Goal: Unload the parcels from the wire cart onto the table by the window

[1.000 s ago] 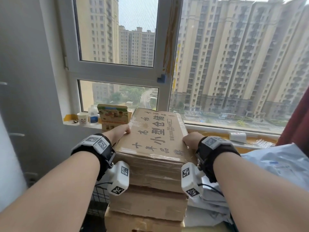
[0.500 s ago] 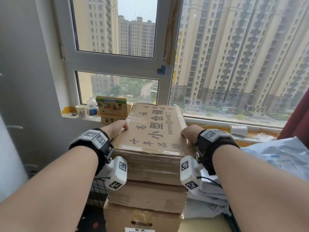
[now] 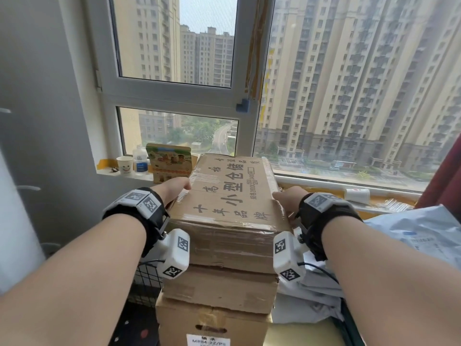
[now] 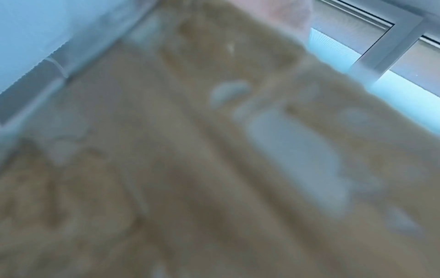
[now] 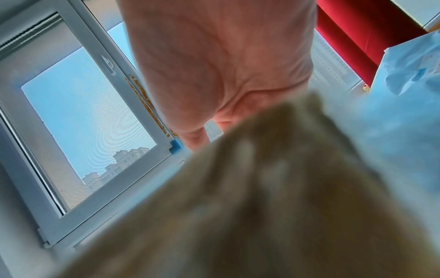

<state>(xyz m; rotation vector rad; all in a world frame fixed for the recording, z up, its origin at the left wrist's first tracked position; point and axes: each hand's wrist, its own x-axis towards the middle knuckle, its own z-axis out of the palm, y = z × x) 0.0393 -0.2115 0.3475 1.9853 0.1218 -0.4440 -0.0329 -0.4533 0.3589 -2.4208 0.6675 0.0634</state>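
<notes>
Top parcel (image 3: 229, 196) between left hand (image 3: 172, 189), right hand (image 3: 287, 198) (finger curl hidden).

Top carton (image 3: 232, 196) lies uppermost on a stack of three; middle carton (image 3: 219, 288) sits directly beneath it, and bottom carton (image 3: 212, 325) beneath that, nearest the viewer. Left hand (image 3: 172, 189) is at the top carton's left side, right hand (image 3: 287, 198) at its right side. Wire cart (image 3: 147, 278) shows to the left of the stack, below the left wrist. Soft parcels (image 3: 411, 236) are piled to the right of the stack. Windowsill (image 3: 129, 174) runs along the far side; on its left part stand a paper cup (image 3: 124, 164), then a bottle (image 3: 140, 159) to its right, then a printed box (image 3: 168, 162), just left of the top carton's far corner. A small roll (image 3: 356, 194) lies on the sill at far right.
</notes>
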